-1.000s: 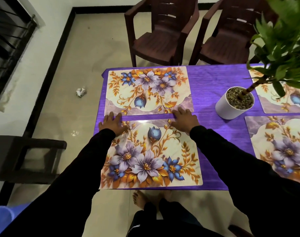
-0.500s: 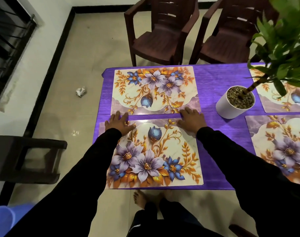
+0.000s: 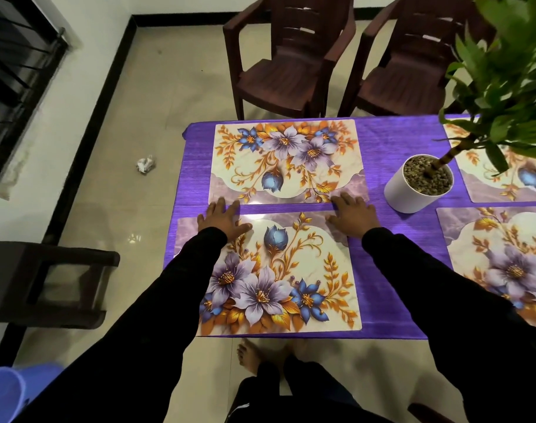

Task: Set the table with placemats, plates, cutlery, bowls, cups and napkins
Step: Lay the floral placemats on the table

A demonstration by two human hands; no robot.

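Observation:
A floral placemat (image 3: 278, 270) lies at the near left end of the purple table (image 3: 385, 288). My left hand (image 3: 222, 219) rests flat on its far left corner, fingers spread. My right hand (image 3: 353, 215) lies flat at its far right corner, partly on the cloth. A second floral placemat (image 3: 286, 160) lies just beyond, close to my fingertips. Two more placemats sit at the right: a far one (image 3: 504, 181) partly under leaves and a near one (image 3: 501, 264) cut by the frame edge.
A white pot (image 3: 419, 184) with a green plant stands mid-table, right of my right hand. Two brown plastic chairs (image 3: 288, 56) face the far side. A dark stool (image 3: 47, 282) stands at the left. Crumpled paper (image 3: 145, 163) lies on the floor.
Both hands stay flat on the near placemat's far corners. The near placemat has slid slightly rightward, and the view has shifted a little.

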